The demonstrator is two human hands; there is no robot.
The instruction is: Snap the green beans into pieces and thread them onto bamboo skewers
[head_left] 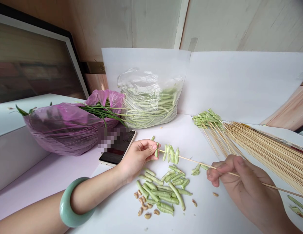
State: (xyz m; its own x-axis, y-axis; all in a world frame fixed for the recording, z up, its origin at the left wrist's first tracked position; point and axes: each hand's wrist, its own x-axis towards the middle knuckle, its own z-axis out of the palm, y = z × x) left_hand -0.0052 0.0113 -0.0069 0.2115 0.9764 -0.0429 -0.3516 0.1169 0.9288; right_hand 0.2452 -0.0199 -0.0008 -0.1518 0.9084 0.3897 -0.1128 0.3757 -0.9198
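Note:
My left hand (141, 154) pinches a short piece of green bean (156, 151) at the tip of a thin bamboo skewer (192, 160). Several bean pieces (171, 154) are threaded crosswise on the skewer just right of that hand. Farther along the stick, my right hand (249, 185) closes around it, with the shaft running between thumb and fingers. Below the skewer lies a loose pile of cut bean pieces (163, 190) on the white surface. Small tan-brown bean seeds (147, 215) are scattered at the pile's lower left.
A clear bag of long beans (151, 110) stands at the back, beside a purple bag of greens (65, 130). A phone (117, 149) lies left of my left hand. Bare skewers (266, 152) spread at right, near a bundle of filled skewers (207, 118).

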